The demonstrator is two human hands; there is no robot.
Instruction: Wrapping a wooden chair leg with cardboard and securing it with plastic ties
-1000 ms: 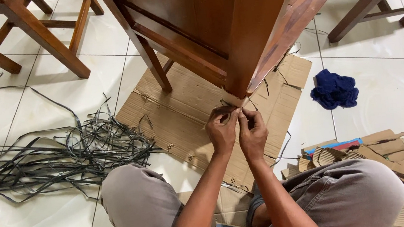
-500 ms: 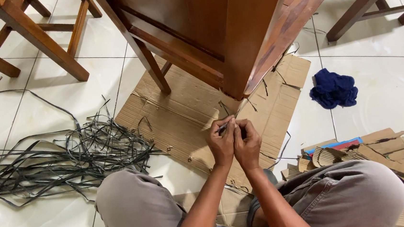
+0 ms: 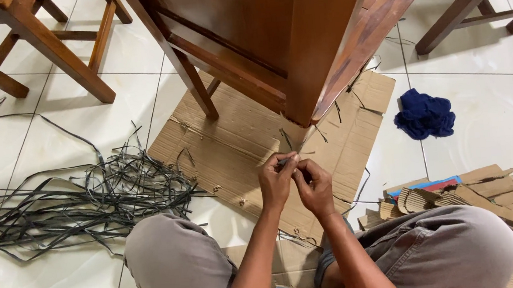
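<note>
My left hand (image 3: 276, 182) and my right hand (image 3: 315, 187) are pressed together just above a flattened cardboard sheet (image 3: 238, 145), fingertips pinching a short dark strip (image 3: 284, 160) between them. They hover a little below the corner leg of a brown wooden chair frame (image 3: 316, 54) that stands on the cardboard. My knees in grey trousers frame the bottom of the view.
A tangled pile of dark flat strips (image 3: 78, 200) lies on the white tile floor at the left. A crumpled blue cloth (image 3: 425, 114) lies at the right. Torn cardboard scraps (image 3: 486, 190) sit by my right knee. Other wooden furniture legs (image 3: 48, 50) stand top left and top right.
Both hands have drawn back from the chair's corner leg toward my body, still joined on the small dark strip.
</note>
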